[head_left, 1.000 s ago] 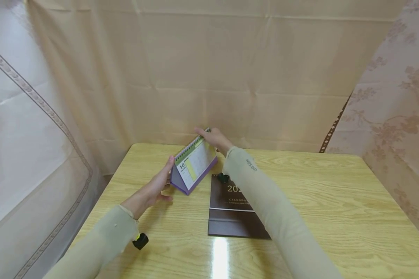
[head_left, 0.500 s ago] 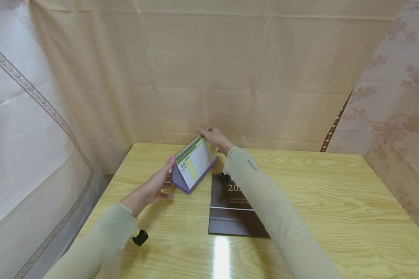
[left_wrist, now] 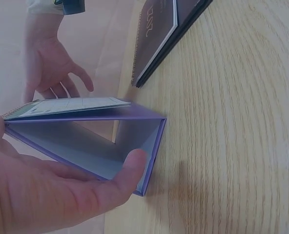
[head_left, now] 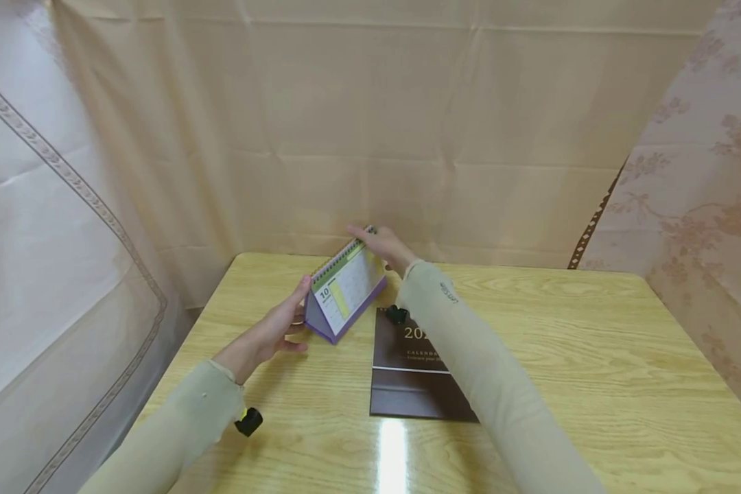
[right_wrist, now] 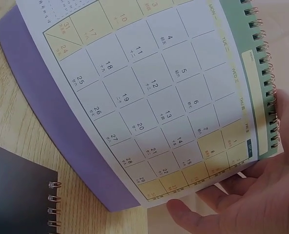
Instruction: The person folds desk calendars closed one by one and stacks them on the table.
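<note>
A spiral-bound desk calendar [head_left: 348, 291] with a purple triangular stand is set at an angle near the table's back left. My left hand [head_left: 272, 336] holds its near end, the thumb at the top corner. In the left wrist view, one finger lies across the open triangular end of the stand [left_wrist: 86, 139]. At the far end, my right hand [head_left: 385, 245] grips the calendar by its coil edge; its fingers are partly hidden behind the page. The right wrist view shows the month page [right_wrist: 134, 107] with its date grid turned sideways.
A dark brown calendar [head_left: 401, 394] lies on the wood-grain table [head_left: 593, 357], right of the purple one and partly covered by my right sleeve. A beige cloth [head_left: 358, 137] hangs behind the table. Pale patterned cloths hang at both sides.
</note>
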{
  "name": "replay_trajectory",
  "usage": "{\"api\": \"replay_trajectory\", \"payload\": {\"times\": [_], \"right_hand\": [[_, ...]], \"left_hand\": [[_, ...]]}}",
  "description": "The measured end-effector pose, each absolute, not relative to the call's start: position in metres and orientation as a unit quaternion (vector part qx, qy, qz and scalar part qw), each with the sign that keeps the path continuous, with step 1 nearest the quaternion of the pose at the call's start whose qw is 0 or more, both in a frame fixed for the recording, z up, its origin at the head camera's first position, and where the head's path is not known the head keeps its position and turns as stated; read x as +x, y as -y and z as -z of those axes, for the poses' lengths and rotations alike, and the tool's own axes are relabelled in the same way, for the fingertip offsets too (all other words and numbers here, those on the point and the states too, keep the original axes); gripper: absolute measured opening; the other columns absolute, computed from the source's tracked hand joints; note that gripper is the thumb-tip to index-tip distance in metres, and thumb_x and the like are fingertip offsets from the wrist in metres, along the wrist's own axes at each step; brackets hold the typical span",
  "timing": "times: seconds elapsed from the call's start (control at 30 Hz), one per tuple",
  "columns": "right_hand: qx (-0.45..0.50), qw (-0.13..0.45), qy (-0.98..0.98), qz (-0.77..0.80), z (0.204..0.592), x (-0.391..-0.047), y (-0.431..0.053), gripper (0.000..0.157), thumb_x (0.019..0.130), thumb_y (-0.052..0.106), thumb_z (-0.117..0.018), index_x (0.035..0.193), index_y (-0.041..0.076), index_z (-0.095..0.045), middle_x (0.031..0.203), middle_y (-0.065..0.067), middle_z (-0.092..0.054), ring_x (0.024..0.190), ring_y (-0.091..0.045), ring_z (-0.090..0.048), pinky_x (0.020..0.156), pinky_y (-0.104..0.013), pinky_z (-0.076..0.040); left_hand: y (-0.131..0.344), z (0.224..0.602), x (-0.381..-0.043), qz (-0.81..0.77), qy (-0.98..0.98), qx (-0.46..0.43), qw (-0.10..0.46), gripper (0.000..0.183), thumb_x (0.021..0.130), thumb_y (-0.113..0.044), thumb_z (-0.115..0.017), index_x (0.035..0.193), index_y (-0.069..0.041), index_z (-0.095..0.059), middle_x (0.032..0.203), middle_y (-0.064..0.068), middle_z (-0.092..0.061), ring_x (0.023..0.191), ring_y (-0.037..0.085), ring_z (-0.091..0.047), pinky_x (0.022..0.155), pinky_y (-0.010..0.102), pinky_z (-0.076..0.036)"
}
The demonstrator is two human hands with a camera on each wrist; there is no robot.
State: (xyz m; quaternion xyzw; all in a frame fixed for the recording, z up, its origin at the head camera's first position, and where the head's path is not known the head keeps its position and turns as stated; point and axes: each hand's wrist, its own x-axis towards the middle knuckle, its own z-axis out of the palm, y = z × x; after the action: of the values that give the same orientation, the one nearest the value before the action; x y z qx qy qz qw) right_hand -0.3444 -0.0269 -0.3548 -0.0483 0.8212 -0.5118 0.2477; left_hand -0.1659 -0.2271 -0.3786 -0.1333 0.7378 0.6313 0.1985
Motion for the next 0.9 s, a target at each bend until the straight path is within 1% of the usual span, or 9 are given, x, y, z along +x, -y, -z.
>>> {"api": "replay_trajectory", "payload": {"times": [0.07, 0.1, 0.3, 0.33, 0.4, 0.53, 0.63, 0.73, 0.9], "right_hand": [[-0.046, 0.247, -0.82, 0.514, 0.3551, -0.3455, 0.0271, 0.11, 0.084, 0.077, -0.061, 0.161, 0.008, -0.023, 0.162, -0.013, -0.03, 0.143, -0.033, -0.036, 0.108, -0.062, -0.037], [-0.046, 0.249, -0.819, 0.516, 0.3552, -0.3461, 0.027, 0.108, 0.084, 0.077, -0.061, 0.159, 0.008, -0.027, 0.16, -0.013, -0.033, 0.142, -0.033, -0.037, 0.108, -0.062, -0.036], [-0.046, 0.258, -0.81, 0.524, 0.3553, -0.3463, 0.0259, 0.105, 0.084, 0.076, -0.063, 0.157, 0.008, -0.031, 0.156, -0.014, -0.038, 0.14, -0.033, -0.039, 0.109, -0.063, -0.036], [-0.046, 0.259, -0.808, 0.527, 0.3553, -0.3459, 0.0255, 0.107, 0.084, 0.076, -0.063, 0.159, 0.008, -0.027, 0.157, -0.014, -0.036, 0.141, -0.034, -0.038, 0.109, -0.062, -0.035], [-0.046, 0.263, -0.802, 0.535, 0.3553, -0.3453, 0.0244, 0.108, 0.084, 0.074, -0.064, 0.16, 0.008, -0.024, 0.16, -0.014, -0.033, 0.143, -0.034, -0.035, 0.11, -0.063, -0.033], [-0.045, 0.267, -0.791, 0.549, 0.3576, -0.3465, 0.0233, 0.108, 0.084, 0.072, -0.066, 0.16, 0.007, -0.023, 0.162, -0.014, -0.028, 0.146, -0.035, -0.031, 0.112, -0.065, -0.031], [-0.044, 0.268, -0.79, 0.55, 0.3592, -0.3483, 0.0245, 0.106, 0.084, 0.072, -0.067, 0.158, 0.007, -0.027, 0.161, -0.015, -0.03, 0.145, -0.035, -0.032, 0.112, -0.065, -0.031], [-0.04, 0.27, -0.79, 0.548, 0.3598, -0.3496, 0.0261, 0.105, 0.084, 0.072, -0.067, 0.158, 0.008, -0.028, 0.16, -0.015, -0.031, 0.144, -0.035, -0.032, 0.112, -0.064, -0.031], [-0.038, 0.269, -0.791, 0.548, 0.3602, -0.35, 0.0265, 0.1, 0.086, 0.07, -0.065, 0.157, 0.009, -0.029, 0.158, -0.015, -0.034, 0.144, -0.035, -0.033, 0.112, -0.064, -0.03]], "left_hand": [[0.2273, 0.3787, -0.1663, -0.632, -0.737, -0.134, 0.198, 0.104, 0.089, -0.087, -0.031, 0.155, -0.007, -0.036, 0.159, 0.029, -0.028, 0.144, 0.05, -0.029, 0.093, 0.053, -0.05], [0.2274, 0.3789, -0.1665, -0.633, -0.736, -0.134, 0.197, 0.104, 0.089, -0.087, -0.031, 0.155, -0.007, -0.036, 0.159, 0.029, -0.028, 0.145, 0.05, -0.028, 0.094, 0.053, -0.049], [0.2271, 0.3787, -0.1662, -0.637, -0.733, -0.138, 0.196, 0.103, 0.089, -0.087, -0.032, 0.155, -0.007, -0.036, 0.159, 0.028, -0.029, 0.144, 0.049, -0.029, 0.097, 0.056, -0.047], [0.2269, 0.3785, -0.166, -0.637, -0.733, -0.139, 0.196, 0.103, 0.089, -0.087, -0.032, 0.155, -0.008, -0.036, 0.159, 0.028, -0.029, 0.144, 0.049, -0.029, 0.097, 0.055, -0.047], [0.2265, 0.3782, -0.1658, -0.636, -0.734, -0.137, 0.196, 0.103, 0.088, -0.087, -0.032, 0.155, -0.008, -0.036, 0.158, 0.028, -0.03, 0.144, 0.048, -0.03, 0.097, 0.055, -0.047], [0.2262, 0.3795, -0.1664, -0.639, -0.732, -0.136, 0.195, 0.104, 0.088, -0.087, -0.033, 0.155, -0.009, -0.036, 0.158, 0.027, -0.031, 0.144, 0.048, -0.03, 0.097, 0.054, -0.047], [0.2271, 0.3813, -0.1665, -0.642, -0.729, -0.137, 0.192, 0.105, 0.088, -0.087, -0.033, 0.154, -0.007, -0.037, 0.158, 0.027, -0.031, 0.144, 0.047, -0.031, 0.098, 0.056, -0.046], [0.2278, 0.3828, -0.1668, -0.644, -0.728, -0.137, 0.19, 0.105, 0.088, -0.087, -0.033, 0.153, -0.005, -0.039, 0.158, 0.027, -0.032, 0.144, 0.046, -0.032, 0.099, 0.056, -0.045], [0.2276, 0.3835, -0.1678, -0.645, -0.728, -0.137, 0.188, 0.105, 0.089, -0.086, -0.033, 0.15, -0.002, -0.041, 0.158, 0.025, -0.033, 0.144, 0.044, -0.032, 0.098, 0.054, -0.046]]}}
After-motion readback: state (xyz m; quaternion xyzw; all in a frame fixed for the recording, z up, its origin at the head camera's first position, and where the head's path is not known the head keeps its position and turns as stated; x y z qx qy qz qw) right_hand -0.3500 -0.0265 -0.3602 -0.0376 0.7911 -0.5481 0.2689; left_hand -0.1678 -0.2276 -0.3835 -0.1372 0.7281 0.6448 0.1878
